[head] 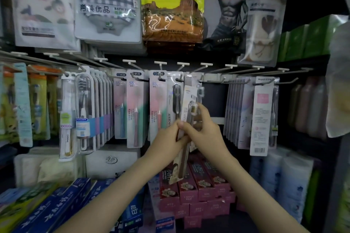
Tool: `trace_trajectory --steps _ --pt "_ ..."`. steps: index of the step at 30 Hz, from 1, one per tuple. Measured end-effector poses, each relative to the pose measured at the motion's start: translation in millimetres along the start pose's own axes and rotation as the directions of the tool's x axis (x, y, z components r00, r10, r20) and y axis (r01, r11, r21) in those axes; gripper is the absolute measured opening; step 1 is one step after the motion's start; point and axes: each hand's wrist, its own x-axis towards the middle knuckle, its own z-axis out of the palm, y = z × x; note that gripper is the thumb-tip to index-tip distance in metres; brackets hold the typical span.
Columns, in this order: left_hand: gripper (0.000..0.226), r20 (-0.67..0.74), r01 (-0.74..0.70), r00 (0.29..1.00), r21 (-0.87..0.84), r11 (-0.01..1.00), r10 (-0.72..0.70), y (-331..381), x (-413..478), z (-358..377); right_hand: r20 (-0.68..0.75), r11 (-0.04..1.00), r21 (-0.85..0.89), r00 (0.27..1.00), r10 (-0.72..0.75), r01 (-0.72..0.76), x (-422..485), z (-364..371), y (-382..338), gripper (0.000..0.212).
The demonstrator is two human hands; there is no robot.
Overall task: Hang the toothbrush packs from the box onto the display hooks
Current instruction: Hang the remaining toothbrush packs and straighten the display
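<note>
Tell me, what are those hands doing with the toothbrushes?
A person is filling a shop display. Their left hand and right hand together hold one long clear plastic toothbrush pack with a white card back. It is tilted, with its top raised toward the row of grey metal hooks where other packs hang. It does not look hung yet. Below sit stacked pink toothpaste boxes.

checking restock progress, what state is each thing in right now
toothbrush pack: tilted, held by both hands, not on a hook yet
left hand: grips the pack's lower part
right hand: pinches the pack higher up
bare hook: empty, right of the pack
pink packs: hanging on hooks
</note>
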Motion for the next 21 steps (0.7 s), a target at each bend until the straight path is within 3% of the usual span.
trace_trajectory --steps 5,8,11,16,21 --pt "0.036 0.094 -0.107 0.992 0.236 0.966 0.087 -1.2 18.2 -0.4 -0.050 1.000 0.016 0.999 0.006 -0.005 17.4 -12.3 4.8 0.070" --pt "0.054 0.016 -0.265 0.951 0.560 0.785 0.309 -16.2 32.5 -3.5 -0.131 0.972 -0.194 0.978 -0.161 0.134 28.7 -17.6 9.8 0.067" --pt "0.059 -0.124 -0.236 0.880 0.726 0.646 0.459 -37.0 45.7 -11.1 -0.048 0.865 -0.447 0.959 -0.278 0.228 38.6 -20.3 16.5 0.071" --pt "0.072 -0.115 -0.146 0.871 0.867 0.476 0.477 -67.5 58.4 -23.7 0.027 0.833 -0.516 0.975 -0.219 0.201 53.8 -13.2 22.1 0.077" --pt "0.071 -0.194 -0.143 0.817 0.844 0.516 0.543 -84.9 60.5 -27.9 -0.005 0.857 -0.498 0.988 -0.156 0.133 69.4 -8.0 27.8 0.079"
